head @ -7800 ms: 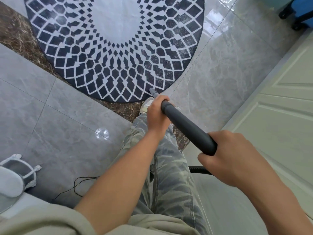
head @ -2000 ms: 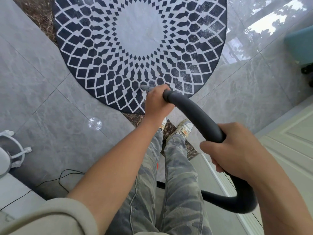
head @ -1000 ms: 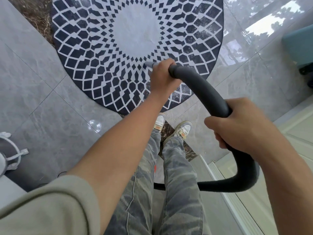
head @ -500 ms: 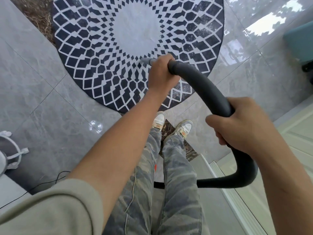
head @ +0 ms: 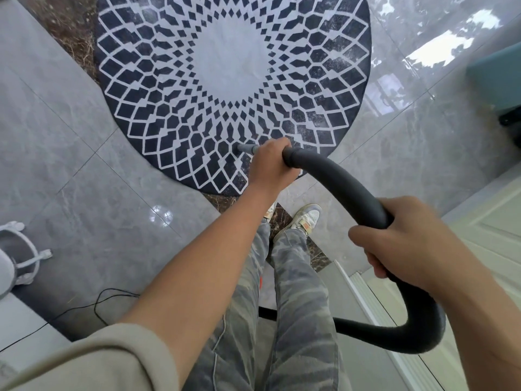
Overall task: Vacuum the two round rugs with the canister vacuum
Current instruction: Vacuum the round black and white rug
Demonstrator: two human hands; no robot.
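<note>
One round rug (head: 231, 60), dark navy with a white geometric lattice and a pale centre, lies on the grey tile floor ahead of me. My left hand (head: 270, 162) grips the front end of the thick black vacuum hose (head: 338, 182), and a short grey nozzle (head: 245, 148) pokes out past the fingers over the rug's near part. My right hand (head: 400, 244) grips the hose farther back, where it loops down and behind my legs. The canister and a second rug are out of view.
My feet in light sneakers (head: 306, 218) stand just behind the rug's near edge. A white door and its sill (head: 479, 249) run along the right. A thin black cord (head: 110, 294) trails on the floor at left beside a grey and white object (head: 19, 258). A teal object (head: 496, 77) sits at the far right.
Over the last second my left hand pulled the nozzle back from near the rug's pale centre toward its near edge. Both hands kept their grip on the hose.
</note>
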